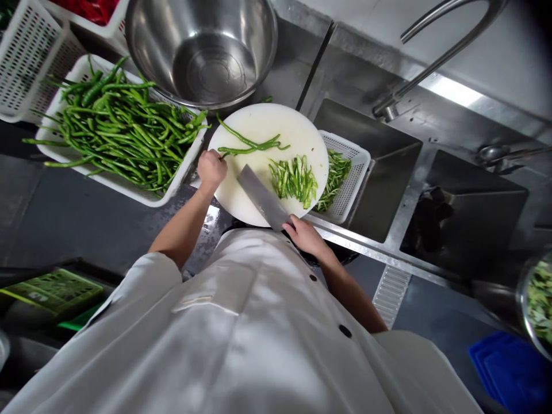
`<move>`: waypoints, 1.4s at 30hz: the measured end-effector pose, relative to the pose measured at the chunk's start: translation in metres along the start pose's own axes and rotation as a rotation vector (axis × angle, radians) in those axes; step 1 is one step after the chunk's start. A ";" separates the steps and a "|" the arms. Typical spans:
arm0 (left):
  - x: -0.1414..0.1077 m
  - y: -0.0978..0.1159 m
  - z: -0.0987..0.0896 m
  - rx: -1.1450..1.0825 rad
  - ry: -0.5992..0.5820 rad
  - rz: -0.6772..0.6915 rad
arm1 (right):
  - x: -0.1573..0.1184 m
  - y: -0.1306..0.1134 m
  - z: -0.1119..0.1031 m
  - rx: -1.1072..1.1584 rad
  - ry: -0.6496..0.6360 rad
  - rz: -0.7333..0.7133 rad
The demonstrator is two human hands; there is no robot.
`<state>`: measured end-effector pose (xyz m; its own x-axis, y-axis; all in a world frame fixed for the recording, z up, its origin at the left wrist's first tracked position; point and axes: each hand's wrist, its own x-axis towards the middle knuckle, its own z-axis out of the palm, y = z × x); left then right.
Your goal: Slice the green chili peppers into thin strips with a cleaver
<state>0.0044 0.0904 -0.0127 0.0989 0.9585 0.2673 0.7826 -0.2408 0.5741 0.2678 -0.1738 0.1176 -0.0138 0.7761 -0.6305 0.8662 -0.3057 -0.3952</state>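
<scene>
My right hand (305,236) is wrapped round the handle of a cleaver (264,196), whose broad blade lies low over the round white cutting board (233,198). At the board's left edge my left hand (212,169) is closed on the near ends of a few long green chili peppers (250,144), which stretch across the board. Right of the blade is a pile of sliced green peppers (295,178). More cut pieces (334,175) lie in a white perforated basket (356,172) just beyond the board's right edge.
A white basket (172,192) heaped with whole green chili peppers (121,126) stands at the left. Behind the board sits a large steel bowl (215,63). Sink basins (371,195) and a curved faucet (431,66) are at the right. Blue plastic (509,368) lies lower right.
</scene>
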 end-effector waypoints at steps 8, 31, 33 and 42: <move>-0.062 0.027 -0.004 0.060 -0.342 0.549 | -0.010 0.022 -0.005 0.051 0.071 0.168; -0.087 0.021 0.007 -0.059 -0.364 0.665 | -0.021 0.001 0.004 -0.076 0.011 0.104; -0.085 0.025 0.008 -0.055 -0.367 0.675 | -0.020 0.002 0.006 -0.065 0.024 0.094; -0.078 0.040 0.009 -0.029 -0.435 0.712 | -0.019 0.012 0.013 0.039 0.084 0.052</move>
<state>0.0334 0.0072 -0.0180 0.7972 0.5474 0.2545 0.4273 -0.8095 0.4025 0.2716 -0.1991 0.1161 0.0744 0.8017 -0.5931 0.8445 -0.3669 -0.3900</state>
